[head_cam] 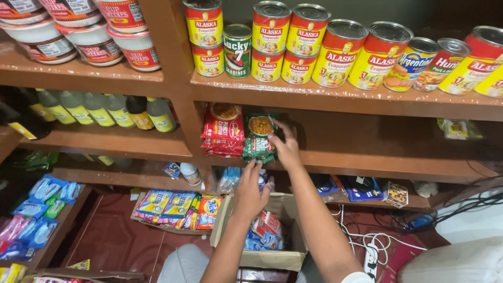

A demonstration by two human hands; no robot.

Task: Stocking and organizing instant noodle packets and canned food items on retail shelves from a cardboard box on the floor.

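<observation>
The right hand (285, 148) reaches up to the middle shelf (367, 157), its fingers spread and pressed against the side of a stack of green noodle packets (259, 137); it touches the stack rather than closing round it; the green stack stands upright just beside a stack of red noodle packets (224, 131), the two touching. The left hand (250, 193) hangs lower, over an open cardboard box (272, 257) on the floor; its fingers curl loosely upward, and whether they hold anything cannot be told from this angle; red and blue packets (266, 231) lie inside the box. On the top shelf (335, 95) above stand rows of tins (335, 52), mostly red and yellow, one green; to the left, a lower shelf holds bottles (99, 109) with yellow labels; hanging sachets (173, 205) lie near the box; a white power strip (371, 257) sits on the floor to the right.
</observation>
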